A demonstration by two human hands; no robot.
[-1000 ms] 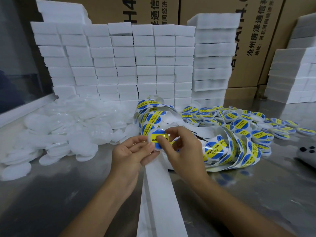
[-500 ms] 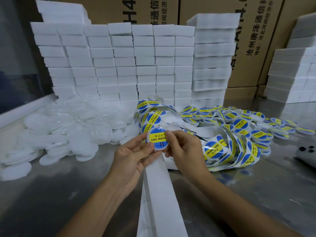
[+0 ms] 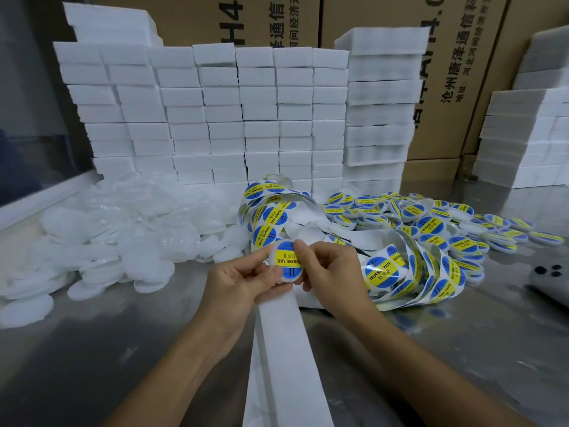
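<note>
**Item: round cap** (image 3: pixel 288 262). A shallow disc of translucent white plastic with a smooth rim. Its face is covered by a glossy blue-and-yellow sticker (image 3: pixel 291 272) printed SOLDERING PASTE. It is held above the near middle of the table (image 3: pixel 92 365), face toward the camera and tilted a little left.

**Grip.** The left hand (image 3: pixel 243 280) pinches the cap's left rim between thumb and curled fingers. The right hand (image 3: pixel 334 272) pinches the right and upper rim, thumb tip on the sticker's edge. Both wrists are clear of the surface.

**Beneath.** A backing strip (image 3: pixel 283 349) of matte white paper, flat and straight-edged, runs from under the hands to the near edge.

**Right of the hands.** A loose label coil (image 3: pixel 397 272) of looping waxy ribbon carries the same oval prints, just beside the right wrist. Behind it lies a heap of labelled caps (image 3: pixel 437 220), spread low toward the far right.

**Left.** A pile of plain caps (image 3: pixel 129 235), frosted and overlapping, reaches the left edge.

**Rear.** Foam blocks (image 3: pixel 215 118), soft-edged white rectangles, are stacked as a wall. Brown cartons (image 3: pixel 455 72) stand behind.

**Far right edge.** A dark grey slab with lens rings, probably a phone (image 3: pixel 548 282), is only partly in view.

**Open room.** Brushed, reflective steel lies bare at near left and near right of the strip. The piles close in on both flanks farther back.
</note>
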